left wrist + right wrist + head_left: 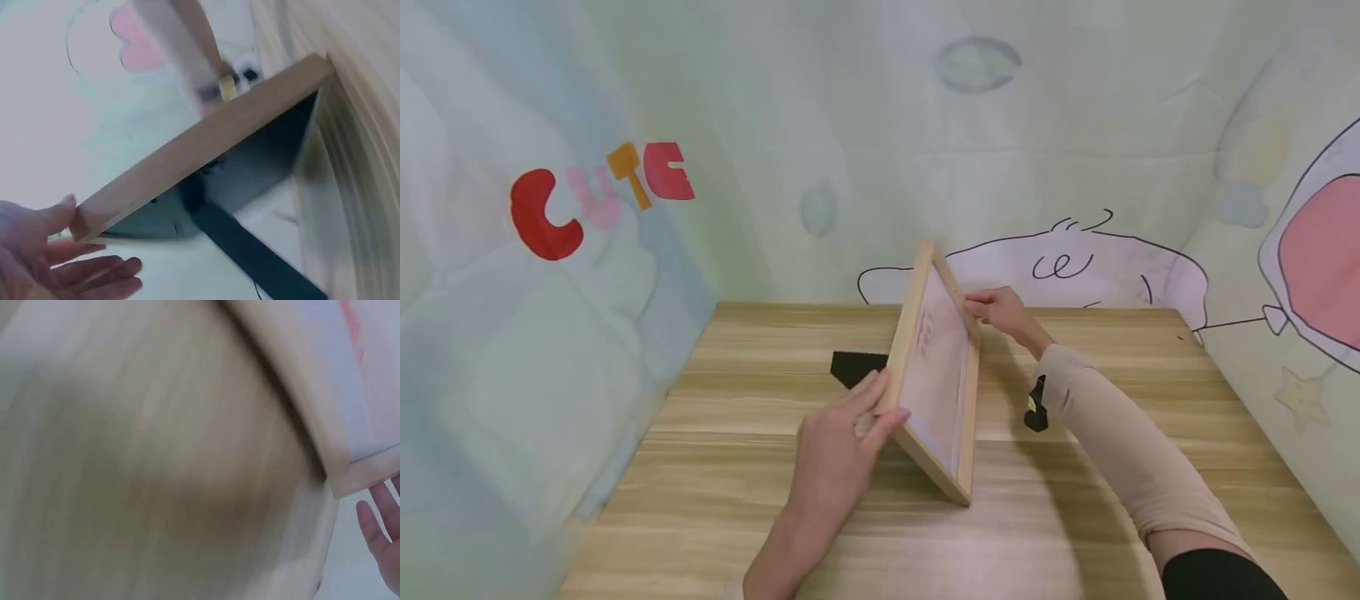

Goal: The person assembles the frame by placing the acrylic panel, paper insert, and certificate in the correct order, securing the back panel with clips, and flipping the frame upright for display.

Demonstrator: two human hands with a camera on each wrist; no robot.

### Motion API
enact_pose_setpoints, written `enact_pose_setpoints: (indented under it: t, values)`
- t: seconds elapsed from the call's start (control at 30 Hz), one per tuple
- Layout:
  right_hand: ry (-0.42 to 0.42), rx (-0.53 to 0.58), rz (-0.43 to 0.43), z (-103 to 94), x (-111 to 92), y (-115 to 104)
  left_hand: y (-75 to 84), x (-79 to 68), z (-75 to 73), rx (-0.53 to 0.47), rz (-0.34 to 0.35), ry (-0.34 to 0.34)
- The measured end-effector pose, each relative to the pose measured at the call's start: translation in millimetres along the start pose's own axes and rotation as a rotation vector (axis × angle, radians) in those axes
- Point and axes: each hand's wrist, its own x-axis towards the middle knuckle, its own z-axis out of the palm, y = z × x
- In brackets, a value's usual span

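A wooden picture frame (973, 417) stands tilted on the table, its pale picture (936, 367) facing right. Its dark back (262, 156) shows in the left wrist view, with a black stand leg (250, 250) sticking out from it. My left hand (838, 450) pinches the upper near corner, thumb on one side and a finger on the other. At the frame's far right edge, my right hand (1003, 312) holds on with its fingertips. In the right wrist view, fingers (381, 519) reach up to the frame's rim, while the rest of that hand is cut off.
The wood-grain table (715, 500) extends around the frame. Printed cloth walls (820, 125) enclose its back and sides. A small black device (1036, 406) with a yellow mark is at my right wrist.
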Motion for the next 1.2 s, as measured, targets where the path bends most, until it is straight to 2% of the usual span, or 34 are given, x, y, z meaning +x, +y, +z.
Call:
enact_pose_setpoints:
  t: [0.1,0.2,0.3,0.43,0.53,0.67,0.8,0.97,1.03,1.1,1.17,1.2]
  values:
    - [0.087,-0.014,0.005,-27.2,-21,21,-24.7,19.1,-6.1,-0.015,-0.026,0.126]
    - [0.128,-0.017,0.020,-43.4,-49,39,-48.4,44.5,-6.3,-0.008,-0.022,0.274]
    - [0.154,-0.005,0.029,-47.2,-80,47,-68.0,72.8,-1.4,-0.017,-0.037,0.391]
    - [0.211,0.011,0.021,-38.0,-121,46,-85.8,106.1,8.7,-0.094,-0.075,0.452]
    - [0.265,0.021,0.006,-24.8,-149,43,-94.6,124.7,14.7,-0.161,-0.101,0.437]
    - [0.316,0.036,-0.008,-7.9,-176,35,-101.2,136.8,18.5,-0.225,-0.155,0.422]
    - [0.333,0.045,0.002,-2.8,-181,28,-101.4,139.2,18.0,-0.239,-0.173,0.447]
    - [0.337,0.053,0.034,-6.1,-176,27,-101.5,140.3,18.0,-0.258,-0.139,0.434]
    - [0.323,0.065,0.040,-8.8,-173,27,-102.6,139.0,17.7,-0.256,-0.123,0.397]
    - [0.299,0.058,0.025,-11.8,-173,27,-104.6,133.3,14.9,-0.191,-0.101,0.302]
    - [0.302,-0.061,-0.029,-15.5,-176,27,-105.9,120.5,9.0,-0.035,-0.075,0.159]
    - [0.307,-0.170,-0.067,-17.4,-178,27,-106.5,111.9,5.5,0.082,-0.051,0.091]
